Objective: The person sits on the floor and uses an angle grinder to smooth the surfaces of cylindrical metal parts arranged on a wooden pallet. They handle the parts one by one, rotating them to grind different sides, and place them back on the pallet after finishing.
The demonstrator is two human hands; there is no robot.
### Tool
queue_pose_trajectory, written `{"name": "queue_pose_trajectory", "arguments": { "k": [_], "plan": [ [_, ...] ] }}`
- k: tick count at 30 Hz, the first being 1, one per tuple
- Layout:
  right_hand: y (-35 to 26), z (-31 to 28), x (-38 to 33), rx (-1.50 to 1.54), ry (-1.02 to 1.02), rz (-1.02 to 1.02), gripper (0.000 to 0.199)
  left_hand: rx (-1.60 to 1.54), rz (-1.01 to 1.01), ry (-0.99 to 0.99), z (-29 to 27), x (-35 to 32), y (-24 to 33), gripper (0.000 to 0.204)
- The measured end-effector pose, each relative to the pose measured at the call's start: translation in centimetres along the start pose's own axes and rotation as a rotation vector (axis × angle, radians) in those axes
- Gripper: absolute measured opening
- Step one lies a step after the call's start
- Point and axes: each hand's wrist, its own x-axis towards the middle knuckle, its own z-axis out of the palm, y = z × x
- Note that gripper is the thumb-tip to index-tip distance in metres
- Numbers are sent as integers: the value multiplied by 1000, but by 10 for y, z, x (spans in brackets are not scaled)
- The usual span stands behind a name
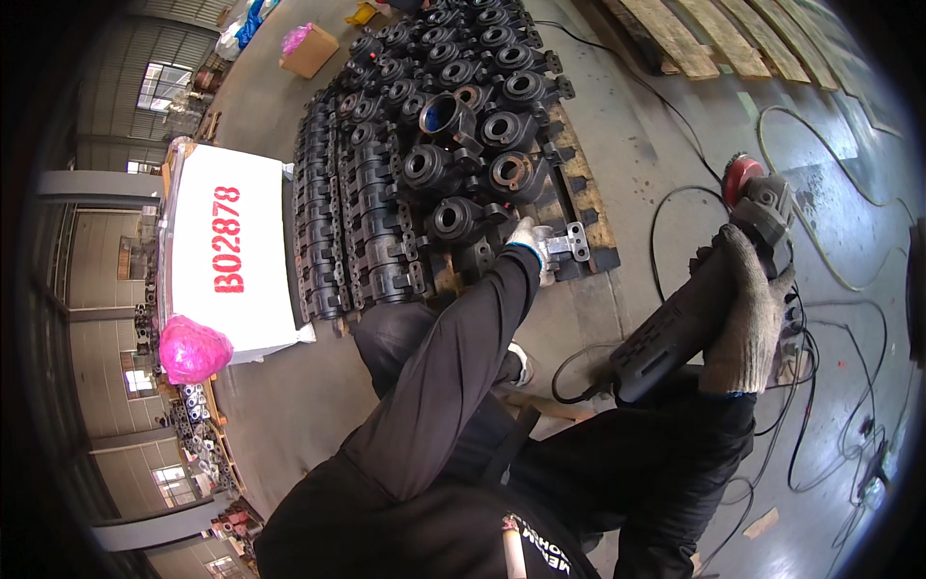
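Our right hand (750, 318), gloved, fingers wrapped around black angle grinder (704, 289), red disc up, held above concrete floor (666, 145). Our left hand (529, 241) on grey metal casting (564, 243) at pallet (588, 207) edge; fingers' spread we cannot tell. Black castings (434, 125) stacked behind; white crate (231, 246) left.

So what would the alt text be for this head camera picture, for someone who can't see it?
A person's gloved right hand holds an angle grinder, while the gloved left hand reaches to dark metal castings stacked on a wooden pallet. Cables trail across the concrete floor.
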Motion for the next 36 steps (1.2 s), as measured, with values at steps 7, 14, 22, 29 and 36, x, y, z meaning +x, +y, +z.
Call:
{"name": "queue_pose_trajectory", "arguments": {
  "k": [7, 14, 22, 29, 36],
  "plan": [
    [-2, 2, -2, -15, 24, -66, 78, 32, 44, 17, -15, 15, -5, 60],
    [-7, -1, -4, -17, 51, -30, 80, -157, 42, -114, -39, 0, -12, 52],
    [-5, -2, -1, -3, 66, -47, 80, -241, 10, -125, -65, -22, -13, 43],
    [3, -4, 7, -47, 54, -79, 84, -190, 0, -229, -92, -17, -16, 49],
    [-2, 3, 2, -54, 22, -75, 86, -127, -29, -239, -99, -7, -10, 51]
  ]
}}
